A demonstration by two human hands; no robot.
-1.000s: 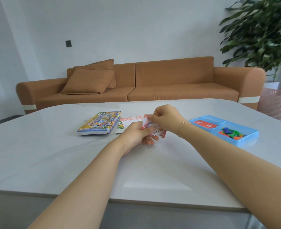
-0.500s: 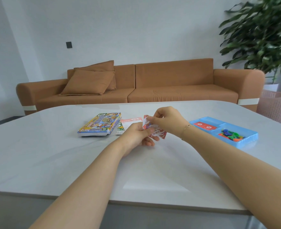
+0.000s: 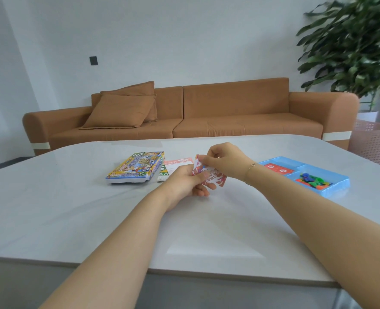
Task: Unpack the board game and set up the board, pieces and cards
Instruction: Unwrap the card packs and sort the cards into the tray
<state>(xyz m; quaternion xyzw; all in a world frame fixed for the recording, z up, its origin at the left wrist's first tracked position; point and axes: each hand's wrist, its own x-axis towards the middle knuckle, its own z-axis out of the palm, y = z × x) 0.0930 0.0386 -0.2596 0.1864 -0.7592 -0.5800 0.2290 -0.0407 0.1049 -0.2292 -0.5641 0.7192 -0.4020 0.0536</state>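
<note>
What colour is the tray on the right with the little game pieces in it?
Light blue; the tray shows in the head view, the only one, holding mixed blue, green and orange pieces.

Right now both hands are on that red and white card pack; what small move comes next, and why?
Probably peel the top card free with the right hand and lay it on the table. The left hand grips the card pack above the bare tabletop while the right pinches its upper edge.

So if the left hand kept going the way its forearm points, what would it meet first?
Likely the right hand, which pinches the same red-and-white card stack that the left hand holds; depth past that is unclear.
</note>
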